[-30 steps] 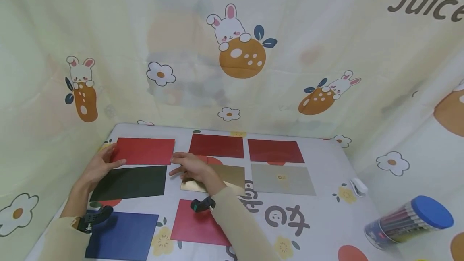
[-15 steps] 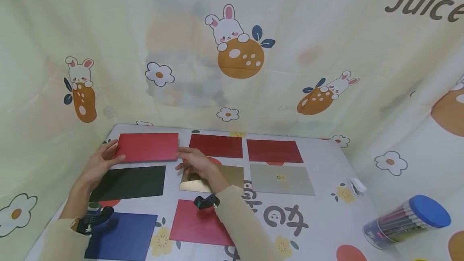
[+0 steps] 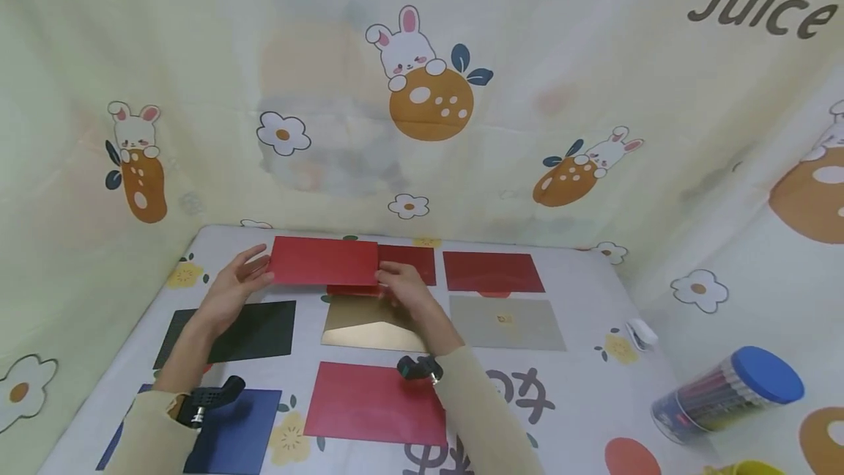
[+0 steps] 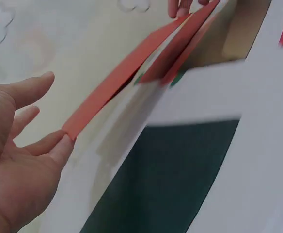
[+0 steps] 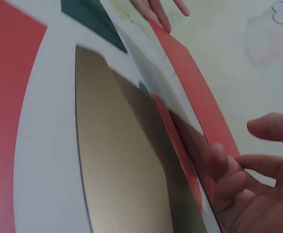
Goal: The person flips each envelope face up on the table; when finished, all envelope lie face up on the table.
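A bright red paper rectangle (image 3: 323,261), like an envelope, is held above the table by its two short ends. My left hand (image 3: 231,292) pinches its left end between thumb and fingertips; the left wrist view shows this grip on the red paper (image 4: 117,82). The right hand (image 3: 412,295) pinches the opposite end, seen closer in the right wrist view. Beneath and behind the held piece lies a dark red rectangle (image 3: 412,262), partly covered. A gold rectangle (image 3: 369,328) lies below the right hand, and a dark green one (image 3: 264,332) near the left forearm.
Another dark red rectangle (image 3: 494,272) and a grey one (image 3: 508,325) lie to the right. A pinkish red sheet (image 3: 369,402) and a blue one (image 3: 244,431) are nearer. A blue-lidded tub of pens (image 3: 725,394) stands at right, near a small white object (image 3: 641,334).
Both hands have lifted the bright red paper from the back left of the table and carried it right, so it now partly overlaps the dark red rectangle in view.
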A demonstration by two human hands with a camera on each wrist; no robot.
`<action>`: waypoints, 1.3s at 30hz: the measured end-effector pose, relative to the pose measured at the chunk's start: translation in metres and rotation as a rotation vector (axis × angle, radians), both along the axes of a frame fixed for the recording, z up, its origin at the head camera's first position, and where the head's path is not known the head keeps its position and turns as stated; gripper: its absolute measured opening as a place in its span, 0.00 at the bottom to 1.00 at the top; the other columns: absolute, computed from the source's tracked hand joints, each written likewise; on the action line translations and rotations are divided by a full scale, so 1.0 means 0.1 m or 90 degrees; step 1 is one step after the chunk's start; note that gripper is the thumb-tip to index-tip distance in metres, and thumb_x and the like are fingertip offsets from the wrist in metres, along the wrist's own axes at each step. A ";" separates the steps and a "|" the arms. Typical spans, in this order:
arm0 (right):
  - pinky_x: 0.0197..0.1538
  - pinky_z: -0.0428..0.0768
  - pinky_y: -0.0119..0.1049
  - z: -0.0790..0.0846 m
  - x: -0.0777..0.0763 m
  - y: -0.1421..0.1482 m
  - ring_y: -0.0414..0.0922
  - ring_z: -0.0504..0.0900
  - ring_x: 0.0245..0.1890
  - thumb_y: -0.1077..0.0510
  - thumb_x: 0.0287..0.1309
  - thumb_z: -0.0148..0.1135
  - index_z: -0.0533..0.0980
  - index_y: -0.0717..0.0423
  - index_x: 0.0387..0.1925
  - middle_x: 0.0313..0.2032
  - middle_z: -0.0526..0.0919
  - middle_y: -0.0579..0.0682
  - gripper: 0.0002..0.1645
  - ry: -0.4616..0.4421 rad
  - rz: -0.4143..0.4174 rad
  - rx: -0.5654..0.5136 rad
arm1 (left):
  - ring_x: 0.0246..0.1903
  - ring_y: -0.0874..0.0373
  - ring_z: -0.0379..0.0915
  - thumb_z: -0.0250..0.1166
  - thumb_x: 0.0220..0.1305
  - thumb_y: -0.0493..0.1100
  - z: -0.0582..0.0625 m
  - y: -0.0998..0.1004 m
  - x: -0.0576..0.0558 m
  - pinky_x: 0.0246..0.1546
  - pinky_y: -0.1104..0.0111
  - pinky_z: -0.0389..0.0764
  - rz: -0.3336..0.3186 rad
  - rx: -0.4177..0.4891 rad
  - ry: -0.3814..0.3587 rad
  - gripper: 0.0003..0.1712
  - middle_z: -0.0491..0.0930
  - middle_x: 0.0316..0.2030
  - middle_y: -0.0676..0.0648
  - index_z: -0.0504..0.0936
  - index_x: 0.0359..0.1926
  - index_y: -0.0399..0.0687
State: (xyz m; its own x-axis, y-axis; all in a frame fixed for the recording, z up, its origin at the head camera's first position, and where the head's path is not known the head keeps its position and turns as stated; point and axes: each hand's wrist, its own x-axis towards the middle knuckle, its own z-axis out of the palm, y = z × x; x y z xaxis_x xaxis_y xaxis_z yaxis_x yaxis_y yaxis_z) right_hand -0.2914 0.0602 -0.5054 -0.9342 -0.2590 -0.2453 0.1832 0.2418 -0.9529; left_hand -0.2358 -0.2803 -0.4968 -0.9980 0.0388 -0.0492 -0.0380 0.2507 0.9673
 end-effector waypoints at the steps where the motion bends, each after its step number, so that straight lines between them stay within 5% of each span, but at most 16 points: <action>1: 0.24 0.70 0.32 0.00 0.01 0.07 0.48 0.82 0.28 0.50 0.68 0.61 0.69 0.55 0.71 0.37 0.85 0.57 0.33 0.006 -0.011 0.010 | 0.76 0.41 0.49 0.64 0.70 0.50 0.00 0.07 -0.02 0.72 0.44 0.57 -0.008 0.002 0.000 0.46 0.53 0.77 0.38 0.48 0.80 0.54; 9: 0.22 0.69 0.32 0.04 0.10 0.54 0.54 0.84 0.34 0.57 0.69 0.59 0.76 0.56 0.64 0.41 0.85 0.53 0.24 0.069 -0.114 0.084 | 0.74 0.37 0.53 0.66 0.69 0.48 -0.03 0.58 -0.15 0.68 0.44 0.64 -0.073 -0.007 0.020 0.43 0.57 0.75 0.36 0.56 0.77 0.48; 15: 0.34 0.78 0.33 0.05 0.11 0.67 0.50 0.83 0.32 0.63 0.65 0.61 0.81 0.60 0.55 0.37 0.86 0.54 0.17 0.095 -0.204 0.109 | 0.73 0.36 0.56 0.65 0.70 0.44 -0.03 0.82 -0.21 0.67 0.42 0.65 -0.088 -0.005 0.024 0.37 0.60 0.73 0.36 0.61 0.74 0.45; 23: 0.40 0.82 0.39 -0.02 0.13 0.90 0.46 0.81 0.35 0.59 0.64 0.66 0.81 0.59 0.53 0.40 0.86 0.53 0.16 0.096 -0.239 0.067 | 0.73 0.39 0.57 0.65 0.70 0.45 -0.09 0.95 -0.19 0.68 0.43 0.64 -0.100 0.017 0.018 0.36 0.62 0.73 0.37 0.62 0.73 0.46; 31: 0.38 0.79 0.33 -0.08 0.16 1.05 0.46 0.81 0.38 0.57 0.65 0.65 0.83 0.56 0.52 0.41 0.86 0.52 0.15 0.119 -0.241 0.103 | 0.72 0.38 0.59 0.64 0.71 0.43 -0.09 1.02 -0.16 0.67 0.41 0.65 -0.113 0.047 0.021 0.33 0.64 0.71 0.37 0.63 0.72 0.45; 39: 0.36 0.78 0.31 -0.11 0.16 1.13 0.43 0.82 0.35 0.53 0.66 0.65 0.84 0.59 0.47 0.38 0.86 0.54 0.15 0.132 -0.300 0.074 | 0.70 0.39 0.61 0.62 0.73 0.43 -0.11 1.07 -0.15 0.66 0.43 0.67 -0.130 0.073 0.021 0.30 0.67 0.70 0.38 0.64 0.70 0.44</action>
State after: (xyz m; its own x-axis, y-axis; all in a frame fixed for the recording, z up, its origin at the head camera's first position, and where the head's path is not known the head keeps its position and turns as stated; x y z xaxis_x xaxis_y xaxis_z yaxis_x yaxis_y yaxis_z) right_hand -0.2756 0.1736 -0.5168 -0.9749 0.2181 -0.0452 0.1079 0.2850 -0.9524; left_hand -0.2508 -0.1729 -0.5074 -0.9699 0.2436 -0.0010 0.0338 0.1388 0.9897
